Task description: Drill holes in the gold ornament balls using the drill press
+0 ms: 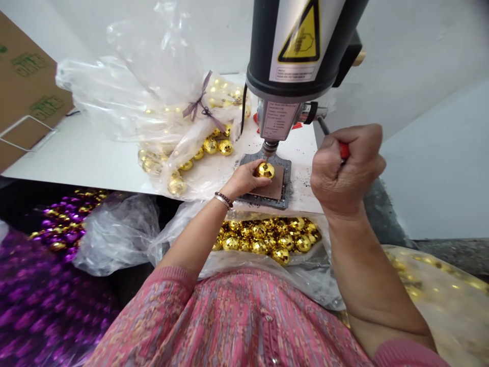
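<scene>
My left hand (244, 181) holds a faceted gold mirror ball (266, 170) on a brown pad (273, 183) lying on a grey metal base plate (286, 178). The tip of a bench drill's chuck (270, 148) comes down onto the top of the ball, and the bit's contact point is hard to see. The black drill head (294, 56) with a yellow warning label rises above it. My right hand (344, 171) is closed around a red-gripped feed lever (344, 150) at the drill's right side.
A clear plastic bag of gold balls (191, 127), tied with a ribbon, lies left of the drill on a white table (298, 188) scattered with dark shavings. More gold balls sit in a bag (267, 239) at my lap. Purple balls (61, 219) lie low left; a cardboard box (26, 81) stands far left.
</scene>
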The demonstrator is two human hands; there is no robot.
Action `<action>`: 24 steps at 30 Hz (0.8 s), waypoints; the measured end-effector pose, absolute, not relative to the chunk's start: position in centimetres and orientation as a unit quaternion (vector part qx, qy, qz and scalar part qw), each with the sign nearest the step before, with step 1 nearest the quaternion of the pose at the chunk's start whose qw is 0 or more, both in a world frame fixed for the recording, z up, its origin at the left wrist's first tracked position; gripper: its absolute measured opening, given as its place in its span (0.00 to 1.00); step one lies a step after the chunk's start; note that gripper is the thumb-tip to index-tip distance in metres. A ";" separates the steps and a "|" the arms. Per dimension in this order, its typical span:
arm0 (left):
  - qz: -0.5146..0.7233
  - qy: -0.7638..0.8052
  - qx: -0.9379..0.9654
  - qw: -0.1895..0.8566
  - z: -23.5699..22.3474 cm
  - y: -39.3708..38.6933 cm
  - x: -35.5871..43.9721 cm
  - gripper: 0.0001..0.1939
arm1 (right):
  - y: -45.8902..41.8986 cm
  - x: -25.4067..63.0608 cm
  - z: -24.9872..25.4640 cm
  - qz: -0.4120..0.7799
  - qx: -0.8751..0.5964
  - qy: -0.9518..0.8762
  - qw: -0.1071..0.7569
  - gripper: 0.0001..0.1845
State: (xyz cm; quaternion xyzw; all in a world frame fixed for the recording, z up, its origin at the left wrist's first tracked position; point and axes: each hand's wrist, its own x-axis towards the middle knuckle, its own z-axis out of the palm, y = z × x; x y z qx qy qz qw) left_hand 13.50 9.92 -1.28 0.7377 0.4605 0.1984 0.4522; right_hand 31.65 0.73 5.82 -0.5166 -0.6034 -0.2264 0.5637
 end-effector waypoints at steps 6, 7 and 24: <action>0.220 0.444 0.734 0.465 -2.5 10.2 13.5 0.36 | 1.0 31.4 4.1 -0.228 -0.507 -0.585 0.590 0.14; 0.220 0.443 0.733 0.467 -2.5 10.1 13.5 0.35 | 1.0 31.4 3.9 -0.228 -0.505 -0.581 0.596 0.13; 0.252 0.444 0.733 0.450 -1.5 8.2 12.3 0.27 | 4.1 31.2 10.5 -0.131 -0.522 -0.505 0.675 0.14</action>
